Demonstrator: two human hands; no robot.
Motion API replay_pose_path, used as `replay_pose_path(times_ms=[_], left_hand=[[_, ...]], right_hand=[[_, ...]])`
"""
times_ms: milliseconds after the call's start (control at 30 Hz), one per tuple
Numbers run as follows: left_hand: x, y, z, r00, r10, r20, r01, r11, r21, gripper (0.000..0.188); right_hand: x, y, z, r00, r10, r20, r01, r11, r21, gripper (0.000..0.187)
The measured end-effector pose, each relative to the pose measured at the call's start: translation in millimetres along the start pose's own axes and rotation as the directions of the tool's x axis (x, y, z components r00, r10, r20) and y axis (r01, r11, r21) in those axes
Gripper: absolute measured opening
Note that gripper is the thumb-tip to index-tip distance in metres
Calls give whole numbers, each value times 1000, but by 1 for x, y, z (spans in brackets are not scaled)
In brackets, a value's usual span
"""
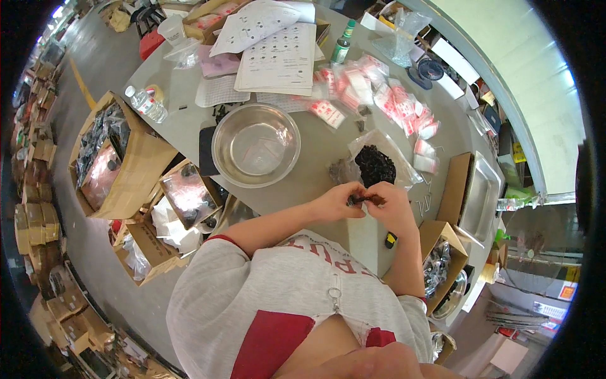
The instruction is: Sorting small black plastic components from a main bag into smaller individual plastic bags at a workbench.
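Note:
My left hand (343, 201) and my right hand (394, 205) meet over the near part of the table. Pinched between the fingers of both is a small dark, reddish-brown piece (375, 199), too small and covered to tell its kind. Just beyond the fingertips, a heap of small black parts (375, 165) lies in an opened clear plastic bag (405, 165). Left of my hands stands a round steel bowl (221, 165), with a few clear plastic bags (265, 153) at its bottom.
Several red-printed small bags (398, 107) spread over the far right, near a green bottle (343, 43). Printed sheets (276, 66) lie at the back. Cardboard boxes (136, 180) flank the table's left edge; another box (435, 237) and a steel tray (483, 196) stand right.

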State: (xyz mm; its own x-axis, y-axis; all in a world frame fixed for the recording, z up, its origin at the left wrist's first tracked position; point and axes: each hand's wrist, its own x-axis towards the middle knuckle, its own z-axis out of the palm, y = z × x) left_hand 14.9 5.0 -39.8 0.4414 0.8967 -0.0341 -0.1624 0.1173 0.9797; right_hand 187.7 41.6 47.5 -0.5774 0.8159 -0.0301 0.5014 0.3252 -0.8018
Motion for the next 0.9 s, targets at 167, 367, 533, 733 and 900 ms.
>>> replay_pose_path(times_ms=[167, 367, 533, 733, 900], left_hand=[[-6, -1, 0, 999, -4, 46, 7, 998, -57, 39], [-12, 2, -1, 996, 54, 66, -62, 991, 119, 37], [-23, 11, -6, 996, 77, 54, -83, 989, 121, 40], [-32, 20, -12, 995, 35, 97, -29, 998, -63, 47], [-31, 16, -15, 996, -45, -75, 38, 995, -89, 44]], right_hand=[[15, -5, -4, 970, -115, 215, 97, 991, 89, 18], [61, 64, 8, 991, -13, -134, -42, 917, -397, 23], [69, 73, 24, 989, 10, -150, -82, 871, -484, 21], [64, 78, 19, 983, -31, -178, -33, 939, -342, 19], [47, 47, 8, 942, 30, -335, -104, 974, -203, 15]])
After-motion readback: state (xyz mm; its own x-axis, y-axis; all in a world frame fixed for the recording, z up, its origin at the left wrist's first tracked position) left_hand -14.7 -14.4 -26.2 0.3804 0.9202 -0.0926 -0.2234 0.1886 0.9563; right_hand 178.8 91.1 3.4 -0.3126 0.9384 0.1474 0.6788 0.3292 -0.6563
